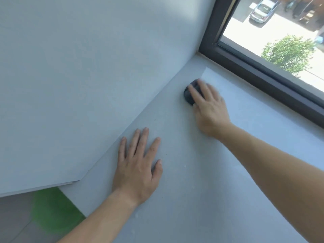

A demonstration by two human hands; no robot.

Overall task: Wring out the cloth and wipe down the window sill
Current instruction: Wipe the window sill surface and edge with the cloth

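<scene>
- Green patch (52,204): lower left, below the window sill's (192,199) near edge. Blurred; cannot tell what it is.
- Wall (87,67): pale grey-blue, rises from the window sill's left edge and meets it in a long slanting seam.
- Left hand (136,171): released, palm down flat on the window sill near its left edge. Fingers straight and slightly spread, thumb out to the side. Holds nothing. Bare forearm crosses the sill's near edge.
- Window sill: pale grey, matte, a few small light specks on the surface beside the left hand. A brighter band of light lies on the far part of the sill.
- Cloth (190,95): dark, bunched into a small wad, lying on the window sill in its far left corner, close to the seam with the wall.
- Right hand (208,109): on the far part of the window sill, fingers stretched forward over the cloth and pressing it onto the surface. Fingers look extended, not curled round the wad. Fingertips are motion-blurred.
- Window frame (263,74): dark brown, runs along the window sill's far edge.
- Beyond the window sill, through the glass: a green tree (287,53) and a parked silver car (262,10) on bright pavement.
</scene>
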